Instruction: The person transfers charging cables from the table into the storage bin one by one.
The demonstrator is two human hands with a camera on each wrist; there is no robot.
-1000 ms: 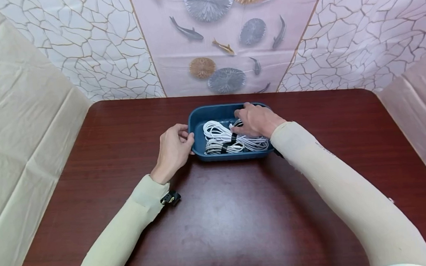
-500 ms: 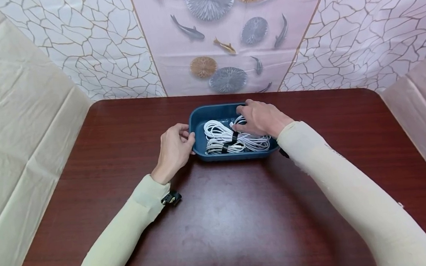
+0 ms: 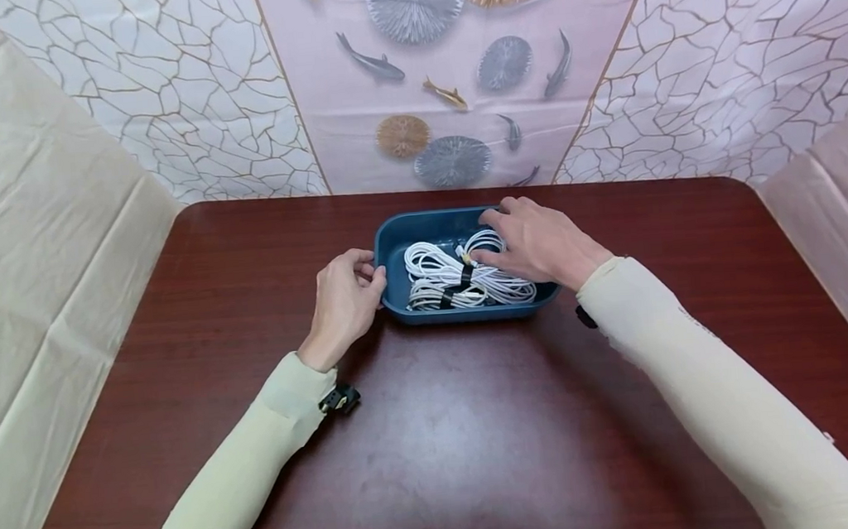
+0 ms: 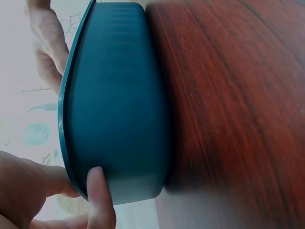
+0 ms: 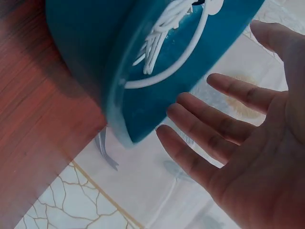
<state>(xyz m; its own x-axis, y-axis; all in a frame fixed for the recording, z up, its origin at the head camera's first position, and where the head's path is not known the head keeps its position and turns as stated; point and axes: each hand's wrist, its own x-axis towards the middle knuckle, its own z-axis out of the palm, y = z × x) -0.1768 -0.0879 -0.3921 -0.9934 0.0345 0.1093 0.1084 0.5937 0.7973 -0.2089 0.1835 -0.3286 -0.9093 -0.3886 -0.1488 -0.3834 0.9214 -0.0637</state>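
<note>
A dark blue plastic bin (image 3: pixel 465 314) stands on the table, with bundled white cables (image 3: pixel 434 259) lying in it. Black straps (image 3: pixel 466 275) bind the bundles, and a small yellow piece shows among them. My left hand (image 3: pixel 345 304) pinches the bin's left end at the rim; one fingertip lies against the outer wall in the left wrist view. Over the bin's right end hovers my right hand (image 3: pixel 537 239), its fingers spread and relaxed. Nothing is in that hand in the right wrist view (image 5: pixel 248 138), where the fingers stand apart from the cables.
The dark red-brown wooden table (image 3: pixel 437 429) has a glossy top. Behind its far edge hangs a patterned cloth (image 3: pixel 455 88) with fish and leaf prints. Pale cloth walls (image 3: pixel 19 246) close off the sides.
My right hand has drawn back to the right and opened away from the cables, leaving more of them visible. My left hand stays at the bin's end.
</note>
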